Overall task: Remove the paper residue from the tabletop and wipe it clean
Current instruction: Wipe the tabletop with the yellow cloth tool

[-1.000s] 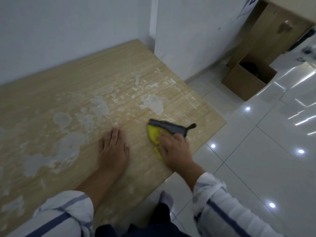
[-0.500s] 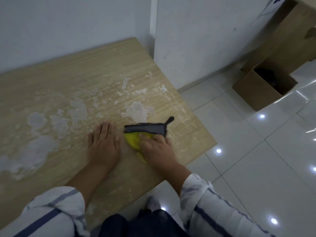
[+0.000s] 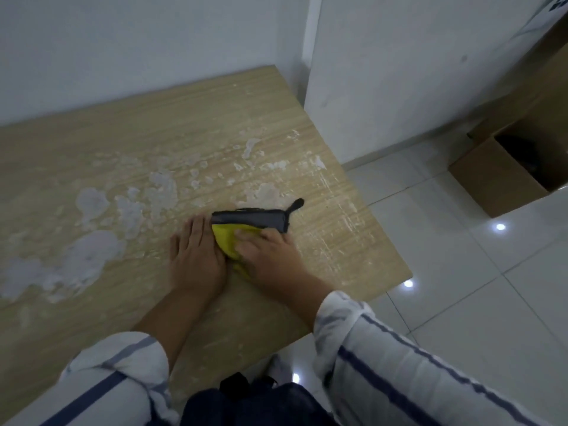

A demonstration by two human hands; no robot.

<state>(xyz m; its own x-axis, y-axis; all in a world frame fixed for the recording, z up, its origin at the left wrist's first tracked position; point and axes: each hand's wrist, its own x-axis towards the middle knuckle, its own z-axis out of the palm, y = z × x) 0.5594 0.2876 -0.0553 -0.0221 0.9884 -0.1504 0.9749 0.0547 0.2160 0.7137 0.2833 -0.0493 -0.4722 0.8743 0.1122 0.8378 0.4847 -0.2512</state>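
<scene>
A yellow folded cloth with a dark grey edge (image 3: 229, 239) lies on the pale wood-grain tabletop (image 3: 190, 127), near its right side. The right hand (image 3: 272, 258) presses it down with spread fingers. The left hand (image 3: 195, 261) rests flat, just left of the cloth. White torn paper residue (image 3: 89, 256) patches the surface to the left and far side.

R hand (image 3: 272, 256) on cloth (image 3: 226, 239), L hand (image 3: 196, 259) flat beside

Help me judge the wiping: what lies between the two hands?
The head view shows a yellow-and-grey cloth between the left hand and the right hand, whose fingers rest on it.
</scene>
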